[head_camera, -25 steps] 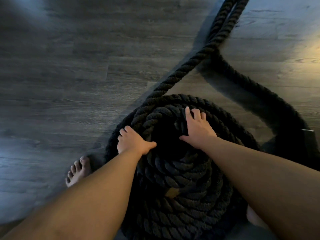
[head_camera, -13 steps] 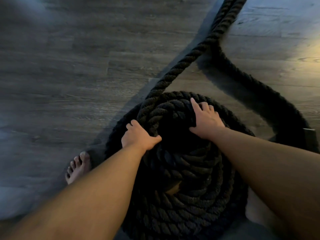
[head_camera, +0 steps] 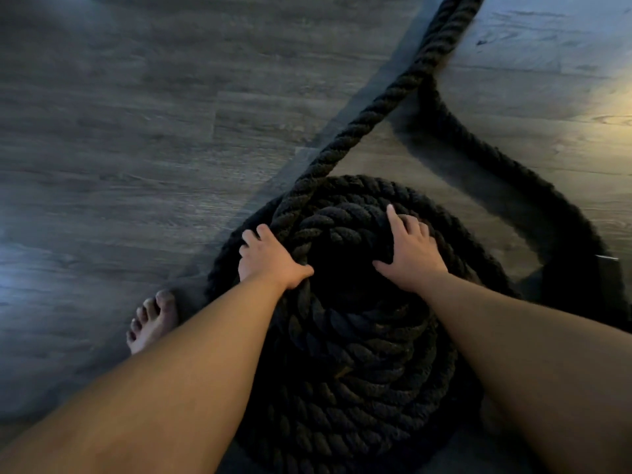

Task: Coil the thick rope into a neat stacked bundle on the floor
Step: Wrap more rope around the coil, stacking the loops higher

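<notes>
The thick black rope [head_camera: 345, 336] is sitting as a stacked coil on the wood-plank floor [head_camera: 136, 131], its free length running off to the far right and looping back. Both hands are pressing the top turns, likely seating the newest wrap so the stack stays even. The left hand [head_camera: 270, 261] is curling loosely over the left side, thumb spread inward. The right hand [head_camera: 410, 254] is lying flat, fingers splayed, gripping nothing.

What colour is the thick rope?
Black, with a twisted-strand pattern; the rope shows in the head view.
</notes>
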